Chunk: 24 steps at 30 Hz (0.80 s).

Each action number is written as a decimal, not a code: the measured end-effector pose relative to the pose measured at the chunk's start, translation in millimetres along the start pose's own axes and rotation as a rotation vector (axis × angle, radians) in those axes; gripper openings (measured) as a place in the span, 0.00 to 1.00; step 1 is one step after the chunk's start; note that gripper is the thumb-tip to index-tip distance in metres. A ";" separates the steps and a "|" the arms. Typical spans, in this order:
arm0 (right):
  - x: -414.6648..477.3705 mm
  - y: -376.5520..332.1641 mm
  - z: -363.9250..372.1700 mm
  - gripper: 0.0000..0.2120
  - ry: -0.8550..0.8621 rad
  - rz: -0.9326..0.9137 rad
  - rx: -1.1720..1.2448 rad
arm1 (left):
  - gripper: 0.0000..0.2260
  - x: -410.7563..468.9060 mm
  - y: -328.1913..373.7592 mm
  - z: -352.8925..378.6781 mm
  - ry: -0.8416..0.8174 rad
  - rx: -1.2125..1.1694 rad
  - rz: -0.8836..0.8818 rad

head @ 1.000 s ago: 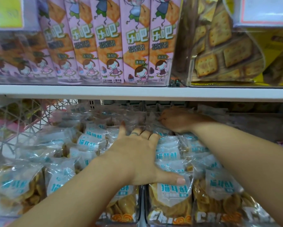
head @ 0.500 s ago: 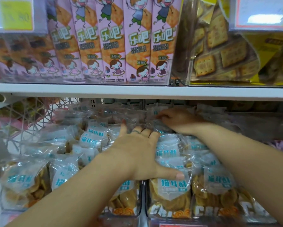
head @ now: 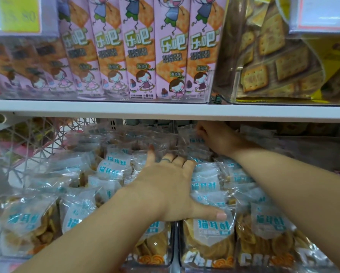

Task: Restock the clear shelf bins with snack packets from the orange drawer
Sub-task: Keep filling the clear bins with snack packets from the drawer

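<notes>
While the left hand (head: 171, 191) presses flat, fingers spread, on the snack packets (head: 212, 228) in the clear bin (head: 176, 243), the right hand (head: 217, 139) curls round a rear packet (head: 192, 139) under the shelf (head: 165, 111). The row runs front to back; the right hand is nearer its far end.

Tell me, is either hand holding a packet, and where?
The right hand seems to pinch a rear snack packet by its top edge; the left hand presses flat on other packets.
</notes>
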State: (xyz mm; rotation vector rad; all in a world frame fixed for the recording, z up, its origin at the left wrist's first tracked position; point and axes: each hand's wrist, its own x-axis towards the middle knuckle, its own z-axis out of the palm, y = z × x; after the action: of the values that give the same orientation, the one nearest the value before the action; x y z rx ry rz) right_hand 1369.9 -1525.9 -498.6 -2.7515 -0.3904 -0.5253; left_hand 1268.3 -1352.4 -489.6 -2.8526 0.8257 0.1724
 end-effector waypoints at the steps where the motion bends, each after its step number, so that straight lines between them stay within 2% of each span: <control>1: 1.3 0.1 0.0 0.03 -0.009 0.021 0.009 | 0.52 0.1 -0.1 -0.1 -0.001 -0.001 0.001; 10: 0.7 1.0 -1.1 0.07 0.034 0.039 0.036 | 0.52 0.4 0.4 -1.3 -0.005 -0.005 -0.002; 18: 4.8 2.9 1.8 0.06 -0.059 0.059 0.038 | 0.52 0.1 1.3 0.5 0.009 0.003 -0.005; 21: 1.7 -0.8 -2.4 0.07 0.022 0.061 0.129 | 0.52 0.6 1.4 -1.3 -0.006 -0.003 -0.008; 24: -12.6 -9.9 -18.1 0.09 0.126 -0.017 0.219 | 0.52 -0.4 0.7 -0.3 -0.016 0.001 -0.004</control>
State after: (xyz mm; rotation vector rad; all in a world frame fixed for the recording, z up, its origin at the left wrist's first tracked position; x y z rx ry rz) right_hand 1349.8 -1525.7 -485.1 -2.4928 -0.4153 -0.6172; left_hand 1267.5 -1352.9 -489.2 -2.8480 0.8171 0.1943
